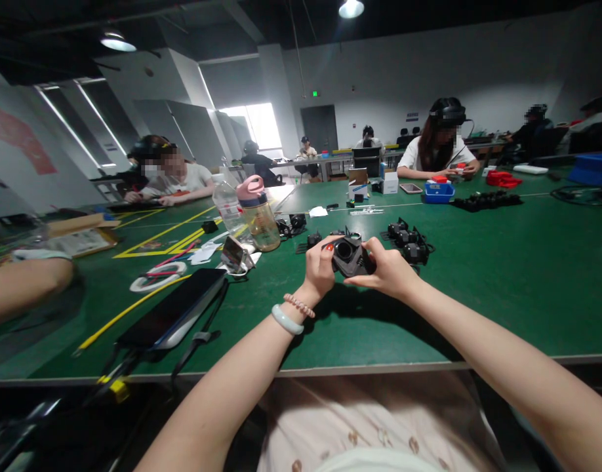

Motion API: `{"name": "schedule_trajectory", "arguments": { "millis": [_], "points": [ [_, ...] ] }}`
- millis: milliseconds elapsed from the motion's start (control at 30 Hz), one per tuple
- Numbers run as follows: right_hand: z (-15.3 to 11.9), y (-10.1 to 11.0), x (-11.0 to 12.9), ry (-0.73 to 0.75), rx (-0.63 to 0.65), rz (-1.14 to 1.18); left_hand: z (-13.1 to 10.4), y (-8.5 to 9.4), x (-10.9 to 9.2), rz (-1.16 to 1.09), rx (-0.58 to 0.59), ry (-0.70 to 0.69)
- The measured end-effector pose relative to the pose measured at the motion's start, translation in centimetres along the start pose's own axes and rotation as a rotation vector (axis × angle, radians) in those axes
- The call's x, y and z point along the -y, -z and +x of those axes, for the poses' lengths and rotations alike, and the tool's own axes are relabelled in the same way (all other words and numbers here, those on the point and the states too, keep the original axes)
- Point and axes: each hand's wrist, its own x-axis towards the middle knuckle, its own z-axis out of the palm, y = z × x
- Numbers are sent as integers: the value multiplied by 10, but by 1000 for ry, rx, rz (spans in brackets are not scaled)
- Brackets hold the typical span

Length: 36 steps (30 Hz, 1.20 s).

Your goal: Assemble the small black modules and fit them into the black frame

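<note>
Between my two hands, above the green table (pixel 478 308), is a black part with a round opening (pixel 353 255); its exact kind I cannot make out. My left hand (pixel 321 263) grips its left side, the thumb with a red nail on top. My right hand (pixel 387 267) holds its right edge between thumb and fingers. Behind my right hand lie several black parts in a cluster (pixel 408 241). More small black parts (pixel 296 225) lie beyond my left hand, partly hidden by it.
A drink bottle with a pink lid (pixel 261 223) and a clear bottle (pixel 225 200) stand at left. Nearer lie a black phone-like device (pixel 176 308), a yellow strip (pixel 128 314) and a white cable coil (pixel 157 276). A blue bin (pixel 439 191) is farther back. Another person's arm (pixel 28 282) reaches in at left.
</note>
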Motion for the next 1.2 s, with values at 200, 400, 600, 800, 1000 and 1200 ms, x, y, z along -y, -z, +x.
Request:
{"name": "schedule_trajectory", "arguments": {
  "millis": [200, 400, 600, 800, 1000, 1200],
  "points": [
    [0, 0, 0, -7, 9, 3, 0, 0, 1, 9, 10, 6],
    [0, -1, 0, -5, 8, 7, -1, 1, 1, 8, 14, -3],
    [-1, -3, 1, -16, 4, 8, -1, 1, 4, 28, 2, 5],
    [-1, -2, 2, -21, 10, 18, -1, 0, 5, 16, -11, 0],
    [-1, -1, 2, -17, 9, 20, -1, 0, 4, 10, -9, -1],
    [-1, -1, 2, -25, 18, 23, -1, 0, 4, 6, -5, 9]
  ]
}}
